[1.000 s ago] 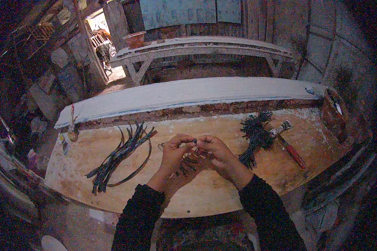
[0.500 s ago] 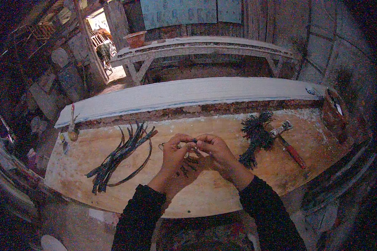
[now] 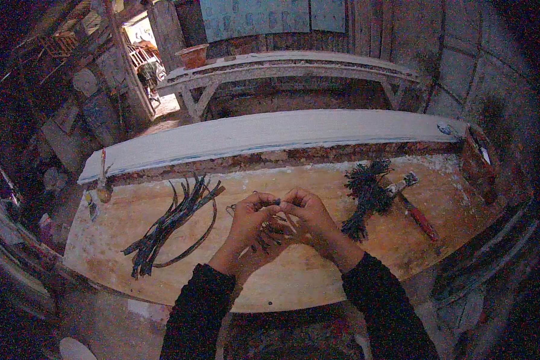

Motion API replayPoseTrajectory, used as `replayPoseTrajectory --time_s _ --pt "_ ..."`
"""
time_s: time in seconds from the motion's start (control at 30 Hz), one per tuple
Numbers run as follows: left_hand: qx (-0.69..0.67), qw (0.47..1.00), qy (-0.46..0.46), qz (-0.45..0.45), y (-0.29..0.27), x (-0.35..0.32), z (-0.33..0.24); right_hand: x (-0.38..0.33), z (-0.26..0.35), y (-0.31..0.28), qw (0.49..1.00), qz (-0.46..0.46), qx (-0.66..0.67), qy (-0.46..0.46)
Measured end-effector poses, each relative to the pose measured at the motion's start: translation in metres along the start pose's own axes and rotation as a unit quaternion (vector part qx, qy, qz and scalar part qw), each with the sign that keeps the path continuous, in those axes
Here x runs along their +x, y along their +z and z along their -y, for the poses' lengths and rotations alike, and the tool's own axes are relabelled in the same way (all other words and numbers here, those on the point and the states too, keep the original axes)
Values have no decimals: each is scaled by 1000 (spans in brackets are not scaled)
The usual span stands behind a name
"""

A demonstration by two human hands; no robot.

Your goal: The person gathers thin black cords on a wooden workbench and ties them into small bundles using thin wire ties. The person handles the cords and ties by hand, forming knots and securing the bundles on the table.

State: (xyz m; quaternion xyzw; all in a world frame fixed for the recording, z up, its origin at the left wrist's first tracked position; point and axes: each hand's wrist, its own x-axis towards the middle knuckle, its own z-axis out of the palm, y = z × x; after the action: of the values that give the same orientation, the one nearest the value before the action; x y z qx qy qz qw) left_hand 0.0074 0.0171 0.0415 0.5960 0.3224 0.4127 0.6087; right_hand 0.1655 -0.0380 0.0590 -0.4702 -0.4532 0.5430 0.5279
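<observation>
Above the middle of the wooden board, my left hand [image 3: 249, 216] and my right hand [image 3: 306, 217] meet, fingertips pinched together. Between them is a small dark strip [image 3: 276, 202], mostly covered by the fingers. Several dark thin pieces [image 3: 267, 237] show below the fingers, partly hidden by the hands. Left of my hands lies a loose bundle of long dark strips [image 3: 171, 225]. To the right is a heap of short dark knotted pieces [image 3: 367, 195]. Beside that heap lies a tool with a red handle [image 3: 421, 222] and a whitish head.
A long white-coated slab [image 3: 270, 129] runs behind the board [image 3: 306, 288]. A small bottle-like thing with a red tip [image 3: 104, 183] stands at the board's left edge. At the right stands a brown container [image 3: 479, 159]. Farther back, a bench [image 3: 300, 63] holds a reddish basin [image 3: 192, 56].
Both hands stay in nearly the same place, fingertips still together. The fingers have shifted slightly around the dark strip. The bundles and the tool lie as before.
</observation>
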Motion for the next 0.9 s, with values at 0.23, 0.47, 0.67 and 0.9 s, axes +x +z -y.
replayPoseTrajectory --time_s 0.23,0.47,0.67,0.9 --pt "-14 1000 -6 20 1 -1 -5 -6 11 8 999 8 15 -46" --pt "-129 991 1 30 -12 8 22 0 1 7 997 46 6 -64" --pt "-111 992 -4 60 -8 8 12 2 -6 1 994 60 60 -74" --pt "-130 991 -8 -3 -12 13 22 5 -14 4 996 23 80 -33"
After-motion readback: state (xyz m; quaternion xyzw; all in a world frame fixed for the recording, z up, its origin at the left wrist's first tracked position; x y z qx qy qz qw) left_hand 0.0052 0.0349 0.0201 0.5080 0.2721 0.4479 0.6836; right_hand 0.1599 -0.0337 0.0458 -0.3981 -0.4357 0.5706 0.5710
